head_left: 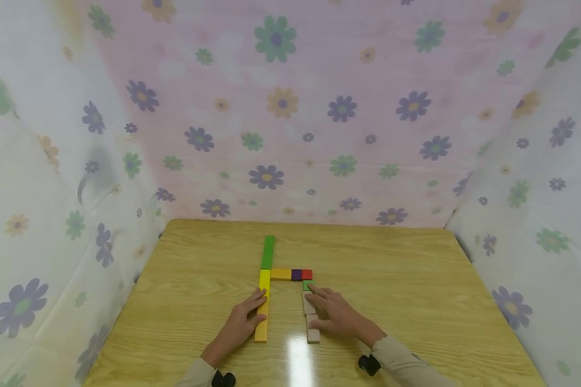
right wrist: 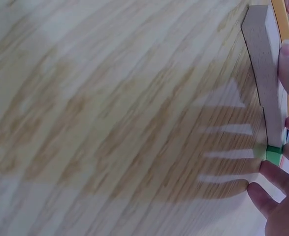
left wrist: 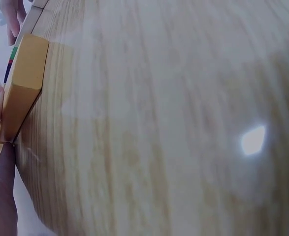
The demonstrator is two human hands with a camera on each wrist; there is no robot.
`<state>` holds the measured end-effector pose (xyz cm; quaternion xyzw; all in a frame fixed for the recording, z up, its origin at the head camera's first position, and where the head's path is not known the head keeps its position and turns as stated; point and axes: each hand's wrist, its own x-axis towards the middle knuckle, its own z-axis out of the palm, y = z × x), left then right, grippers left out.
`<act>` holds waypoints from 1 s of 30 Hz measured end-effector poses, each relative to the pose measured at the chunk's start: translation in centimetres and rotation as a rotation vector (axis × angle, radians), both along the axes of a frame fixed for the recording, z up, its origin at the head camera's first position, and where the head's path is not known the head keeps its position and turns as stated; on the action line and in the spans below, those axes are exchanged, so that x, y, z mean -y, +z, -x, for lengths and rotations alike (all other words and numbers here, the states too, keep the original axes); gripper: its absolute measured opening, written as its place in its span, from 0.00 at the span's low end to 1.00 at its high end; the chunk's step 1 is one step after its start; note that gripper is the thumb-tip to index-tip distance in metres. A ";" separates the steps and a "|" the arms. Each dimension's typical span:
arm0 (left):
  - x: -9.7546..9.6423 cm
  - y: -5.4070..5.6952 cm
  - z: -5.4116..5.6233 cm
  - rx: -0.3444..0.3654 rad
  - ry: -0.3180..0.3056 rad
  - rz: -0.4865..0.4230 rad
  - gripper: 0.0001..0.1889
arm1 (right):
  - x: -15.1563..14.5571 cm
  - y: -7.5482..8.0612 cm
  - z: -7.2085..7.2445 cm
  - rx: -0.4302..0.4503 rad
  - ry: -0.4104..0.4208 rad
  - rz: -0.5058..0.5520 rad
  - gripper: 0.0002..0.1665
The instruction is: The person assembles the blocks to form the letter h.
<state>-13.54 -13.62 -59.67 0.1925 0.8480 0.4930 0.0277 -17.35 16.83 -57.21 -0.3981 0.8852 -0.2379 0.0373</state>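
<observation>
Flat wooden blocks form an h-like outline on the table. Its left column runs from green blocks [head_left: 268, 252] through a yellow block [head_left: 264, 278] to an orange block [head_left: 261, 333]. An orange bar [head_left: 281, 274], a dark purple block [head_left: 296, 275] and a red block [head_left: 307, 274] reach rightward from it. Below the red one, a small green block [head_left: 307, 284] and plain wood blocks [head_left: 313, 336] make the right column. My left hand [head_left: 237, 324] touches the left column's outer side with extended fingers. My right hand [head_left: 340, 314] lies against the right column, thumb on a plain block.
The wood-grain table [head_left: 392, 269] extends around the blocks on all sides. Flowered cloth [head_left: 310, 107] hangs behind it and along both sides. A dark wrist device [head_left: 224, 379] sits at the left cuff, and another wrist device [head_left: 369, 365] at the right.
</observation>
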 end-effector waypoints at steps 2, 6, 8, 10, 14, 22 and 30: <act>0.0 0.0 -0.1 0.006 0.002 0.004 0.25 | 0.2 0.0 -0.1 0.008 -0.010 -0.004 0.41; 0.0 0.1 -0.1 0.006 0.009 0.015 0.25 | 0.5 0.0 -0.2 0.000 -0.036 -0.019 0.41; 0.0 0.2 -0.1 -0.005 0.010 0.027 0.25 | 0.6 0.0 -0.2 -0.009 -0.053 -0.026 0.41; -0.1 0.3 0.0 -0.009 0.011 0.028 0.25 | 0.6 0.1 -0.3 -0.014 -0.064 -0.028 0.41; -0.1 0.6 0.0 -0.020 0.012 0.040 0.25 | 0.7 0.2 -0.3 -0.005 -0.064 -0.017 0.40; 0.1 0.3 -0.1 -0.077 0.002 0.071 0.24 | 0.9 -0.1 -0.2 -0.048 -0.039 -0.030 0.38; 0.0 0.3 -0.5 -0.135 0.025 0.064 0.23 | 0.6 -0.6 -0.6 -0.048 -0.054 0.047 0.36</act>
